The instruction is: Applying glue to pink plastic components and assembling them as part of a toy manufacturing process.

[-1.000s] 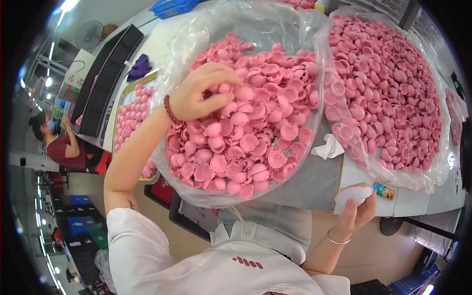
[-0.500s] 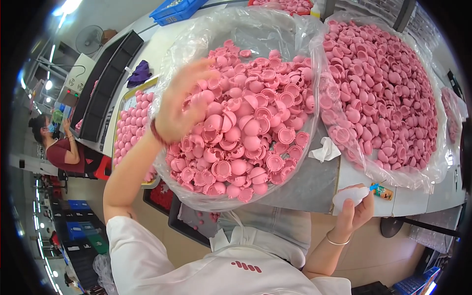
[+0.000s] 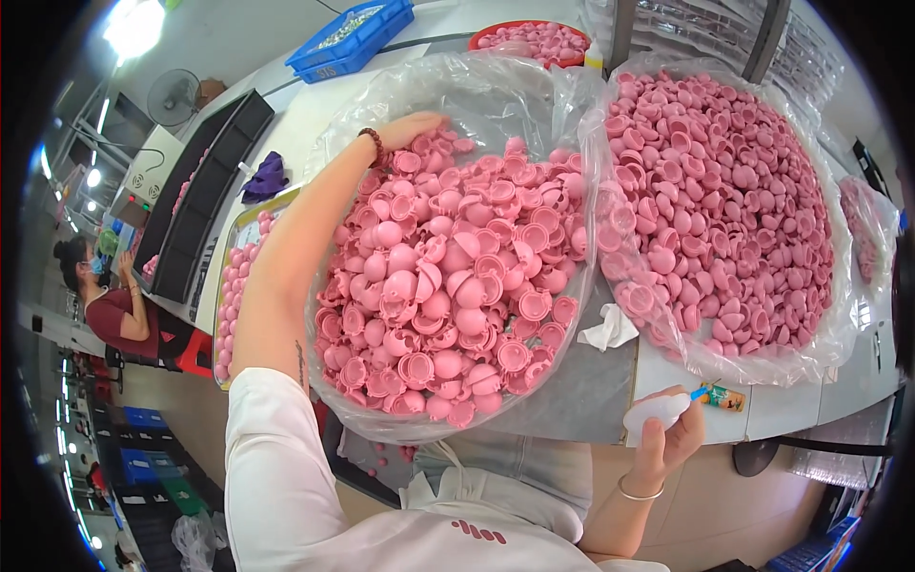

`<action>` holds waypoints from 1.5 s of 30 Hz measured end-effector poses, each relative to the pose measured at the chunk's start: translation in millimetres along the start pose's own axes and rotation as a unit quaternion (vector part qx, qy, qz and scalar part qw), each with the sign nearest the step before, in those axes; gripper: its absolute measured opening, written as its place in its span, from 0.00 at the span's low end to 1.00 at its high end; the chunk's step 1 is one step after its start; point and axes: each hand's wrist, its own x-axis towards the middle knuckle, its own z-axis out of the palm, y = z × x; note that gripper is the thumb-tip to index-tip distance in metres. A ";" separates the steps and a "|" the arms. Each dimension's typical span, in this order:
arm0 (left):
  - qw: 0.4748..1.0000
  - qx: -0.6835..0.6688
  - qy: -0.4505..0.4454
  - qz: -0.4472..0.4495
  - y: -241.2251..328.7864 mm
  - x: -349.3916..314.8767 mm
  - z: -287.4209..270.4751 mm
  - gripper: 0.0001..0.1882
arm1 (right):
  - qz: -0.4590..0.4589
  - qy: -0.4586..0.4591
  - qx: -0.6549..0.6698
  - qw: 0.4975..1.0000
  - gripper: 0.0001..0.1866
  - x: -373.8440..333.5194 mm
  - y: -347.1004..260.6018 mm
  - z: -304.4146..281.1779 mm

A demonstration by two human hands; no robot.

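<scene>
My left arm reaches across the left side of a clear plastic bag heaped with pink plastic half-shells (image 3: pixel 448 286). At the far left edge of that heap, my left hand (image 3: pixel 416 128) touches the shells; its fingertips are hidden among them. A beaded bracelet circles that wrist. Low on the right, by the table's front edge, my right hand (image 3: pixel 667 440) is closed around a white squeeze bottle (image 3: pixel 658 411) with a thin blue tip pointing right. Some shells are rounded side up, others show hollow insides.
A second bag of pink shells (image 3: pixel 734 210) stands on the right. Near it lie a crumpled white tissue (image 3: pixel 608 328) and a small printed tube (image 3: pixel 726 398). A tray of pink balls (image 3: pixel 229 315) sits left, a blue crate (image 3: pixel 348 40) behind. A co-worker (image 3: pixel 119 315) sits far left.
My left hand has moved from above the heap's left side to its far edge and down onto the shells. My right hand still holds the bottle.
</scene>
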 end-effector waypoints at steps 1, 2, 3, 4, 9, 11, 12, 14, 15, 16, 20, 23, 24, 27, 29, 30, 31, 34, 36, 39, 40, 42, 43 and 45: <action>0.999 0.024 -0.029 -0.004 -1.3 2.7 -3.2 0.21 | -0.002 0.001 0.001 1.000 0.18 0.2 0.0 0.5; 0.999 0.026 -0.028 -0.003 -3.1 3.8 -5.8 0.21 | -0.003 0.004 0.002 1.000 0.18 0.2 -0.1 1.6; 0.998 -0.006 -0.058 -0.030 -4.1 6.0 -5.1 0.20 | -0.004 0.007 0.001 1.000 0.18 0.5 -0.1 1.2; 0.994 -0.037 -0.090 -0.056 11.8 5.0 0.6 0.20 | -0.004 0.010 -0.001 1.000 0.18 0.7 0.0 0.6; 0.995 0.014 -0.094 -0.018 66.7 -8.5 35.6 0.20 | 0.003 -0.012 -0.035 0.999 0.22 0.5 -1.5 1.1; 0.994 0.012 -0.099 -0.048 76.7 -18.8 35.5 0.19 | -0.001 -0.013 -0.032 0.999 0.22 1.2 -2.5 2.7; 0.991 0.010 -0.113 -0.070 86.6 -21.9 37.7 0.18 | -0.006 -0.004 -0.036 0.999 0.22 0.7 -2.6 2.9; 0.992 -0.012 -0.104 -0.063 84.4 -28.3 38.8 0.15 | -0.011 0.003 -0.027 1.000 0.20 0.2 -0.5 2.1; 0.994 -0.002 -0.105 -0.030 86.5 -38.1 38.6 0.14 | -0.019 0.007 -0.012 1.000 0.18 0.6 0.0 2.7; 0.994 0.008 -0.106 0.003 89.1 -47.4 40.5 0.13 | -0.018 0.005 -0.009 1.000 0.18 0.7 -0.2 3.3; 0.993 0.058 -0.023 0.101 110.9 -85.1 55.0 0.10 | -0.019 0.002 -0.015 1.000 0.19 0.0 -0.2 2.7; 0.987 0.080 -0.003 0.138 122.9 -115.3 73.0 0.11 | -0.018 -0.003 -0.029 0.999 0.20 -0.6 -0.3 2.9; 0.963 0.164 0.012 0.215 132.1 -127.4 80.3 0.11 | -0.019 -0.010 -0.041 0.999 0.21 -0.8 -0.4 3.2; 0.928 0.251 0.121 0.248 155.3 -156.2 103.9 0.10 | -0.026 0.001 -0.025 0.999 0.19 -0.6 1.0 2.7; 0.919 0.275 0.144 0.242 157.7 -166.0 115.8 0.10 | -0.025 0.000 -0.028 0.999 0.18 -0.4 1.7 2.7; 0.909 0.301 0.167 0.237 159.0 -171.5 120.4 0.11 | -0.027 0.000 -0.031 0.999 0.18 -0.9 1.4 3.0; 0.899 0.322 0.178 0.238 160.8 -177.2 124.2 0.11 | -0.025 -0.001 -0.031 0.999 0.18 -1.5 1.2 3.5; 0.898 0.305 0.207 0.242 156.4 -186.5 128.2 0.12 | -0.024 -0.004 -0.037 0.999 0.18 -2.4 1.9 4.4; 0.894 0.309 0.226 0.234 143.5 -193.1 125.8 0.13 | -0.029 -0.001 -0.042 0.999 0.18 -2.8 2.3 5.0; 0.887 0.329 0.249 0.206 128.1 -205.6 116.7 0.14 | -0.028 -0.002 -0.045 0.999 0.18 -3.4 1.4 3.2; 0.887 0.330 0.249 0.204 125.2 -211.0 114.6 0.14 | -0.027 -0.003 -0.043 0.999 0.18 -3.2 1.5 3.1; 0.903 0.274 0.251 0.217 122.4 -221.2 115.4 0.13 | -0.033 -0.009 -0.048 0.998 0.18 -3.0 2.5 2.3; 0.904 0.254 0.270 0.213 122.9 -225.8 119.4 0.14 | -0.032 -0.009 -0.047 0.998 0.18 -3.0 3.3 2.0; 0.902 0.239 0.299 0.200 122.4 -236.6 126.5 0.12 | -0.039 -0.001 -0.047 0.998 0.18 -3.4 4.2 1.7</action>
